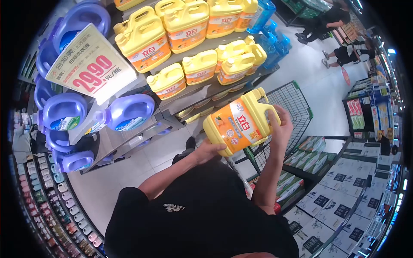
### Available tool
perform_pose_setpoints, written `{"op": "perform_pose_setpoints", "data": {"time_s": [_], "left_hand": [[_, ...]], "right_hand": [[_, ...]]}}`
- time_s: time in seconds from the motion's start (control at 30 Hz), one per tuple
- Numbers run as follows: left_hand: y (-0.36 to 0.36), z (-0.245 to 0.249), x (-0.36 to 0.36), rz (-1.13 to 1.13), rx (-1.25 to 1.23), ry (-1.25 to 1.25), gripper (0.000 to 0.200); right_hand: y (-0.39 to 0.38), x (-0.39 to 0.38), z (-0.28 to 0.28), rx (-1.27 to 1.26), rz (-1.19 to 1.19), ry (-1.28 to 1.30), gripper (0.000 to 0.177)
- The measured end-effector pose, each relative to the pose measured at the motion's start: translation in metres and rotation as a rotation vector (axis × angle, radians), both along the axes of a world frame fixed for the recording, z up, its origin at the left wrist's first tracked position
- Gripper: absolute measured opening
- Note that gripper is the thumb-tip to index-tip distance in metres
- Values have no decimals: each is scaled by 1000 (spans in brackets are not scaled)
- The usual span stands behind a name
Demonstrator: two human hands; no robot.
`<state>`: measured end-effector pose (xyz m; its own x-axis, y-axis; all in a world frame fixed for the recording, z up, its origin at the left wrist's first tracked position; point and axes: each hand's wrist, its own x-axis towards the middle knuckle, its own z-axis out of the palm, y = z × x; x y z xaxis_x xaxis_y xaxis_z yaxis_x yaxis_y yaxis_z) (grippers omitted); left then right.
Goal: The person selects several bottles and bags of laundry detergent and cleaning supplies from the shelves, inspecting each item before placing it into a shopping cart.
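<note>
A large yellow jug of detergent (241, 122) with an orange and white label is held in front of my chest, tilted, its label facing up. My right hand (280, 122) is closed around its handle at the top right. At the lower left corner, my left hand (211, 151) supports the jug's base, thumb on the near face and the other fingers hidden beneath. Similar yellow jugs (187, 28) stand on the shelf ahead, with smaller yellow bottles (200, 67) in a row below them.
A green-edged shopping cart (297, 107) stands just beyond the jug. Purple bottles (131, 112) and a price sign (92, 64) are at the left. White boxes (335, 202) are stacked at the right. Two people (329, 21) (350, 55) are farther down the aisle.
</note>
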<state>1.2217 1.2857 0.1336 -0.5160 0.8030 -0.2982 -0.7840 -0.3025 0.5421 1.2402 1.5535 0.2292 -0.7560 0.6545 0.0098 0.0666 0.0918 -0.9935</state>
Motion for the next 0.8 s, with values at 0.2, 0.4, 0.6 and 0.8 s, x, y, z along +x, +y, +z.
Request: {"op": "perform_pose_setpoints", "data": {"time_s": [0.2,0.4,0.6,0.8], "left_hand": [[24,4,1,-210,33,70,80],[69,-17,0,-476,-344,501,67],[82,-68,-4,-256,-556,1294,32],[80,-77,2,-494,-831,1628,31]], "right_hand": [[24,64,33,-322,34,-13,40],[34,117,46,-315,-169,-13,61],[64,140,-37,11,-345,-240,65],[145,192,-158,71,-512,-271,66]]}}
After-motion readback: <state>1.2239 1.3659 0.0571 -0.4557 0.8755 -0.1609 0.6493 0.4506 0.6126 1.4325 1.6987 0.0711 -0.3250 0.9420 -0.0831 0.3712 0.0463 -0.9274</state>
